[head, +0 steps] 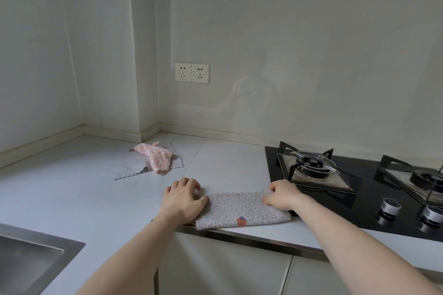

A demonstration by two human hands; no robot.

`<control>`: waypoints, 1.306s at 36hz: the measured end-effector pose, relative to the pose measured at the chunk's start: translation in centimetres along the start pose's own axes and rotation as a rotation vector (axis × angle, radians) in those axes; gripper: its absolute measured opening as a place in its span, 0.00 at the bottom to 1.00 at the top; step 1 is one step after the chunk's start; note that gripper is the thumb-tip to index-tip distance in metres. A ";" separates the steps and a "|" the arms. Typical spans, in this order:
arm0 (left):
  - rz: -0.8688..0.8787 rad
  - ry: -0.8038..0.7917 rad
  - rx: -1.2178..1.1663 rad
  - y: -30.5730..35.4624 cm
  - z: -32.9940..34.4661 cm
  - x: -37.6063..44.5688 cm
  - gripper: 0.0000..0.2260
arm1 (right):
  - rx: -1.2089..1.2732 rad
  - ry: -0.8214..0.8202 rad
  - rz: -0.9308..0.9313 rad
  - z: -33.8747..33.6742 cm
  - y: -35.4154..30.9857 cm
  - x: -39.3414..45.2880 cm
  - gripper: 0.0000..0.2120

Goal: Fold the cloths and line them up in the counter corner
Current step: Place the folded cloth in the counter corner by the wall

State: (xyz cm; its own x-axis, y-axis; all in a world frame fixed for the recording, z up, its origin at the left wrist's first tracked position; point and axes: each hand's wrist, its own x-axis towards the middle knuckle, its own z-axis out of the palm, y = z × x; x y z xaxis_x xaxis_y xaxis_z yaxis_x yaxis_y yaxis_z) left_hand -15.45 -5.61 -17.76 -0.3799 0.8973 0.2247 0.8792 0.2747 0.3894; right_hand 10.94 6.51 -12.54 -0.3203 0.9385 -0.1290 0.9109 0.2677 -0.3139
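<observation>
A white cloth (242, 209) with small dots and an orange round mark lies folded into a band at the counter's front edge. My left hand (183, 199) grips its left end with curled fingers. My right hand (281, 193) pinches its far right corner beside the hob. Further back on the counter (72, 187), a crumpled pink flowered cloth (155, 155) rests on top of a flat white dotted cloth (129, 169), near the wall corner.
A black gas hob (347, 189) with two burners and two knobs fills the right side. A steel sink (26, 258) sits at the lower left. Two wall sockets (191, 72) are above the counter. The counter's front edge runs just below the cloth.
</observation>
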 end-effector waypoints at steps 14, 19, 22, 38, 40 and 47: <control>-0.032 0.039 -0.128 -0.1 -0.6 -0.2 0.11 | 0.363 -0.024 0.022 -3.8 -2.4 -1.0 0.12; -0.029 0.033 -0.176 -0.3 -0.9 -0.3 0.12 | 0.502 -0.072 0.025 -4.5 -5.2 -1.4 0.10; -0.044 0.028 -0.240 -0.4 -1.2 -0.2 0.12 | 0.532 -0.132 0.014 -4.6 -7.4 -2.3 0.03; -0.067 0.048 -0.381 -0.7 -1.8 -0.4 0.22 | 0.659 -0.232 0.039 1.2 -14.7 -3.5 0.01; -0.075 0.048 -0.394 -0.6 -1.9 -0.4 0.23 | 0.709 -0.312 0.068 1.9 -14.9 -3.5 0.05; -0.080 0.050 -0.401 -0.7 -1.6 -0.3 0.16 | 0.758 -0.189 0.024 1.6 -13.2 -2.9 0.08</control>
State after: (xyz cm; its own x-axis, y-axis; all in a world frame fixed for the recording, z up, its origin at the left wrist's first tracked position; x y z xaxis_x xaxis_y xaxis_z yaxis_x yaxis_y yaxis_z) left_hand -16.44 -6.63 -16.70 -0.4650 0.8577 0.2192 0.6684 0.1778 0.7223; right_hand -0.60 -0.09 -9.53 -0.4034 0.8711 -0.2802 0.5135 -0.0380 -0.8572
